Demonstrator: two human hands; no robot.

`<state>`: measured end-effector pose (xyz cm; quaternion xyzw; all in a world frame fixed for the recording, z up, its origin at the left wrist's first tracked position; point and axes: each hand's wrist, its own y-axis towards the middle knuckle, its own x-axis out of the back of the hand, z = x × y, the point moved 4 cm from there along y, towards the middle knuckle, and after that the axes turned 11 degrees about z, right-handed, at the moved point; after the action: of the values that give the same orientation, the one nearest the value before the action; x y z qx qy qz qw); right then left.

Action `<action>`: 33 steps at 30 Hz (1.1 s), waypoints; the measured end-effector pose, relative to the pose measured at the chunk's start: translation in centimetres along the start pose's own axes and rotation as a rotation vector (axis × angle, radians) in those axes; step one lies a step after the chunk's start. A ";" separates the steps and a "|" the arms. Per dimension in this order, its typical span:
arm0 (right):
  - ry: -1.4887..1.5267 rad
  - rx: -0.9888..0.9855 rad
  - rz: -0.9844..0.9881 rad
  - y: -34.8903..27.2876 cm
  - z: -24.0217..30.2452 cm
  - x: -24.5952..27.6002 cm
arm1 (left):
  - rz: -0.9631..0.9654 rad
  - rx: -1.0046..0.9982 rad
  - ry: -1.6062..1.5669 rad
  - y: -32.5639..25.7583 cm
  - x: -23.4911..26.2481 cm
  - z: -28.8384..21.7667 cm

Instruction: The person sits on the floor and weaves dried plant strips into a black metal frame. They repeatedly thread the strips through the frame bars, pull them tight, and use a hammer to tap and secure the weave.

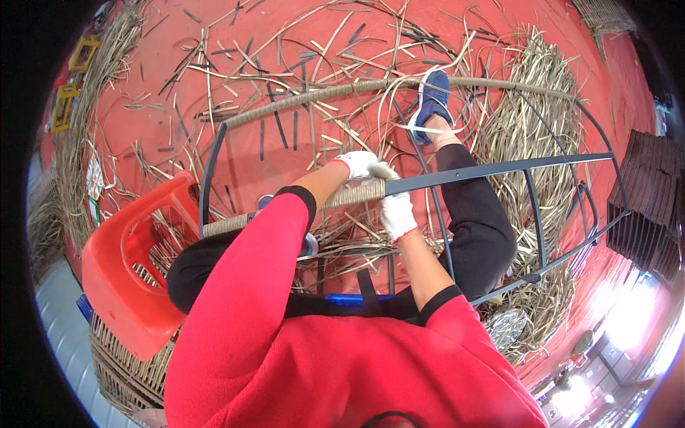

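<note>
Our red sweater [342, 364] sits before the metal frame [492, 170]; our left hand [359, 165] and right hand [397, 216] grasp its wrapped rail [346, 196], a red chair [110, 264] to its left.

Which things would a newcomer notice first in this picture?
Probably the bright red top, lower middle; then, at the centre, the white-gloved left hand and right hand at the wrapped rail of a dark metal frame. Next, perhaps, the orange plastic chair at the left and the heap of tan strips at the right.
</note>
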<state>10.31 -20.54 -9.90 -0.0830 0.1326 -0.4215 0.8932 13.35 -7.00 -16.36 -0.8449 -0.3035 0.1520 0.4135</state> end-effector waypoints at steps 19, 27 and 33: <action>-0.510 -0.313 0.024 -7.3 0.5 2.8 | -0.492 -0.295 0.800 -12.1 -3.0 -7.7; -0.270 -0.451 0.003 -8.1 3.5 3.0 | -0.575 -0.345 0.723 -11.5 -3.2 -7.0; -0.088 -0.517 0.022 -9.5 6.4 3.1 | -0.577 -0.328 0.808 -11.4 -3.3 -7.4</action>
<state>7.26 -28.71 -1.87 -0.3255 0.1980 -0.3598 0.8517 10.17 -8.19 -2.81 -0.7718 -0.3598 -0.3558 0.3850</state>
